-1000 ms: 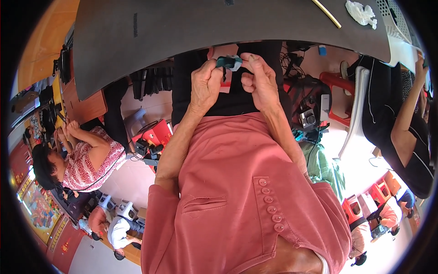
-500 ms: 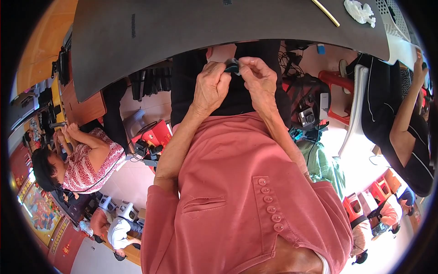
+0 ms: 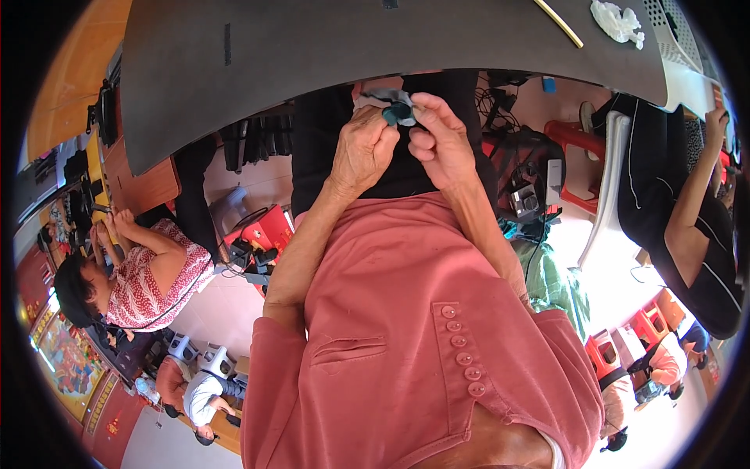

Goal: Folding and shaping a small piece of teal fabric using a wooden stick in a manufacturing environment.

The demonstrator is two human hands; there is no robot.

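Note:
My left hand (image 3: 361,150) and my right hand (image 3: 442,139) meet above my lap, just below the near edge of the grey table (image 3: 328,55). Between their fingertips they pinch a small dark teal piece of cloth (image 3: 398,114) with a pale grey part beside it. Both hands have their fingers closed on it. My forearms come up from a salmon-pink buttoned top, and my dark trousers lie behind the hands.
On the table's far right lie a thin yellow stick (image 3: 559,22) and a crumpled white cloth (image 3: 617,22). A person in a red patterned top (image 3: 148,273) sits at the left; another in black (image 3: 687,219) sits at the right. A red toolbox (image 3: 262,234) stands on the floor.
The teal piece has been gathered tighter between my fingertips, and both hands have crept slightly up toward the table edge.

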